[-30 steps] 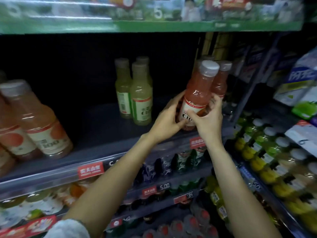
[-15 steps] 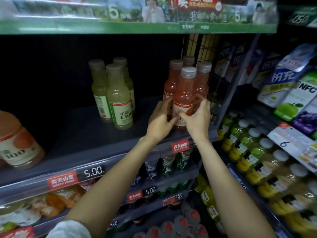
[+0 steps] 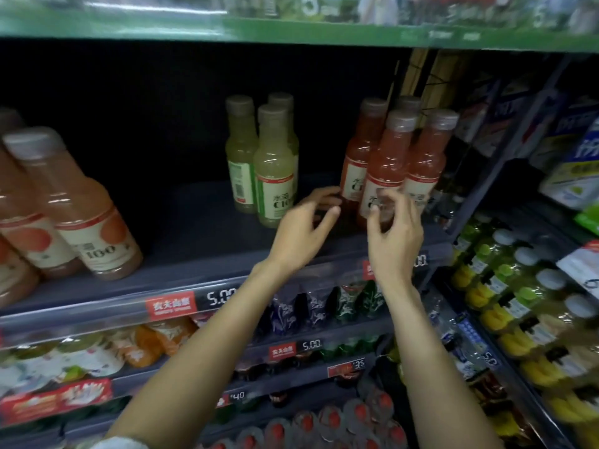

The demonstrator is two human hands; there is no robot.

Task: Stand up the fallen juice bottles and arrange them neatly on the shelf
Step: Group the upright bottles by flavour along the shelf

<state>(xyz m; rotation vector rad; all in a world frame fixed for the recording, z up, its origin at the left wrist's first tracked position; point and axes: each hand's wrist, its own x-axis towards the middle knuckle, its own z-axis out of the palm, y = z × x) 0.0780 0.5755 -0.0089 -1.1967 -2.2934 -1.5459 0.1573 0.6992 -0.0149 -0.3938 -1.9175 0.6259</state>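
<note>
Several pink juice bottles stand upright at the right end of the dark shelf (image 3: 201,270); the front one (image 3: 387,163) is just beyond my fingers. My left hand (image 3: 301,228) and my right hand (image 3: 393,231) hover in front of it, fingers loosely curled, holding nothing. Three yellow-green juice bottles (image 3: 274,163) stand upright in the middle of the shelf. At the far left, orange-pink juice bottles (image 3: 74,202) lean tilted to the left against each other.
A green price strip (image 3: 291,30) caps the shelf above. Below run shelves of pouches and bottles with red price tags (image 3: 170,306). To the right stands another rack of yellow and green drinks (image 3: 518,286) and cartons. Bare shelf lies between the bottle groups.
Both hands set the pink bottle upright among the others, then let go and drew back slightly. The view has shifted left, bringing the leaning bottles back into sight.
</note>
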